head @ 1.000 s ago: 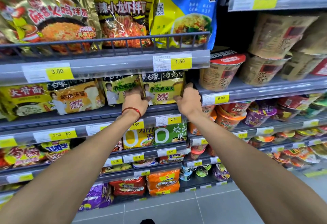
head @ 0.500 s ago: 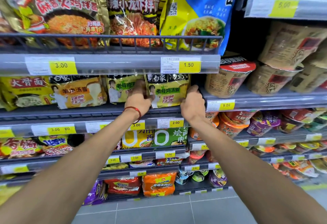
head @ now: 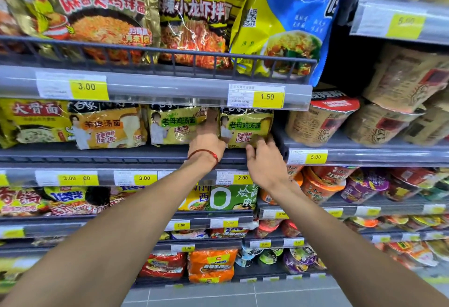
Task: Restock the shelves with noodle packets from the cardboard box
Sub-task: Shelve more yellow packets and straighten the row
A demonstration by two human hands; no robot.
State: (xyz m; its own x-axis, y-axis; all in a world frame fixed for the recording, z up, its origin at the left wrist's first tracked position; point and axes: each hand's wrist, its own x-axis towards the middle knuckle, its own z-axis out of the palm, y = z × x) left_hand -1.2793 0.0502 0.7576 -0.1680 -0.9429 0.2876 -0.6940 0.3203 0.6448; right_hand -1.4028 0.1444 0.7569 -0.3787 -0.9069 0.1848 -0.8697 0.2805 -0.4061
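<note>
The noodle packet [head: 245,127] reads 老母鸡汤面. The 1.50 tag [head: 267,96] sits just above it, the 2.00 tag [head: 243,178] below, the 5.00 tag [head: 315,157] right, the 3.00 tag [head: 86,86] upper left.

Glossy plastic-film noodle packets [head: 245,127] sit under the shelf's smooth grey plastic price strip [head: 155,88]; above it, a matt dark wire rail [head: 155,57].

Your packet [head: 245,127] is yellow with a green title band and a black top, same as its neighbour [head: 175,124]. Further left is an orange-and-cream pack [head: 107,127]. Above you see a blue-and-yellow bag [head: 291,22] and a gold bag [head: 80,8]. The shelves [head: 155,88] are grey, their price tags [head: 267,96] yellow. The cup [head: 315,124] is tan with a red lid. Your wrist cord [head: 206,155] is red.
</note>
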